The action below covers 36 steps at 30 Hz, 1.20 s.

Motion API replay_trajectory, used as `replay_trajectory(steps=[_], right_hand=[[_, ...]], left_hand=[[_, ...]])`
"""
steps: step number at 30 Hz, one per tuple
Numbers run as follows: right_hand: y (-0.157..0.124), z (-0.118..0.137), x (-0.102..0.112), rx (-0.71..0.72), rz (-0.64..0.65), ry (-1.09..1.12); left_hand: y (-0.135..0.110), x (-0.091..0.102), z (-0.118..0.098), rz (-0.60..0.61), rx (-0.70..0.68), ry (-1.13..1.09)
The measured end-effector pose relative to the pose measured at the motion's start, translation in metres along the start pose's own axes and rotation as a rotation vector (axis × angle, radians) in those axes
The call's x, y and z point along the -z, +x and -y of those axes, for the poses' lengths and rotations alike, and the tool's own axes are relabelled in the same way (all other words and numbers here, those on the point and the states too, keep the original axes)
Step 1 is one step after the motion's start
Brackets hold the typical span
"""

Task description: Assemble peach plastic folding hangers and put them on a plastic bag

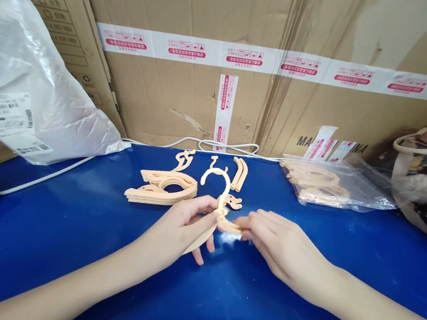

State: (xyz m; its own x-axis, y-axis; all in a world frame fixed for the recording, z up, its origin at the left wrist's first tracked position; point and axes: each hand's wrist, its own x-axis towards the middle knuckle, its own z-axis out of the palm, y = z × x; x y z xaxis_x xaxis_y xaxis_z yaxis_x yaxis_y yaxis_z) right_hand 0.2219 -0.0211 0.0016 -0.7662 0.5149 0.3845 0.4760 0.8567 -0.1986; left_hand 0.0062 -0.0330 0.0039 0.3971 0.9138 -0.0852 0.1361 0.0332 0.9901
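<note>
2 hands over the middle of the blue worktop (pixel 214 302), and there between them is the cream hanger (pixel 223 211), its hook up and curling toward the left edge! The left hand (pixel 186 224) pinches it right under the hook, thumb against the joint, with 1 arm of the hanger slanting down behind the thumb; that hold probably steadies the pivot. Over to the right hand (pixel 283 243): fingertips pressed together on the end of the other arm, out where leverage is likely best.

Just beyond the left hand, a stack of folded hangers (pixel 162 197) lies flat, neatly nested, perhaps to save room. Toward the far edge, small loose pieces: a forked piece (pixel 183 161) and 2 curved strips (pixel 239 175) set side by side, seemingly paired by shape. Near the far right corner, a clear bag (pixel 327 189) has more cream pieces inside, likely to keep them together. A white cable (pixel 235 150) loops along the back, against the cardboard box (pixel 176 88).
</note>
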Motion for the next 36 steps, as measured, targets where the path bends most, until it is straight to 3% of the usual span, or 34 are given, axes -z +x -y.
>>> replay_trajectory(steps=[6, 11, 20, 28, 36], right_hand=[[-0.0047, -0.0052, 0.0016, -0.16, 0.007, 0.031], [-0.0048, -0.004, 0.0011, -0.096, 0.036, -0.026], [-0.0067, -0.0057, 0.0005, -0.007, -0.059, -0.222], [-0.0091, -0.004, -0.0002, 0.058, -0.019, -0.226], [-0.0103, 0.0018, 0.0042, -0.027, 0.088, -0.137]], left_hand=[[-0.0043, 0.0008, 0.0009, -0.016, 0.01, 0.026], [-0.0056, 0.0008, -0.0007, 0.015, 0.05, -0.009], [-0.0052, 0.0016, -0.0072, 0.101, 0.153, -0.129], [-0.0072, 0.0034, -0.0052, 0.119, 0.206, -0.139], [-0.0072, 0.0001, -0.0057, 0.094, 0.194, -0.07]])
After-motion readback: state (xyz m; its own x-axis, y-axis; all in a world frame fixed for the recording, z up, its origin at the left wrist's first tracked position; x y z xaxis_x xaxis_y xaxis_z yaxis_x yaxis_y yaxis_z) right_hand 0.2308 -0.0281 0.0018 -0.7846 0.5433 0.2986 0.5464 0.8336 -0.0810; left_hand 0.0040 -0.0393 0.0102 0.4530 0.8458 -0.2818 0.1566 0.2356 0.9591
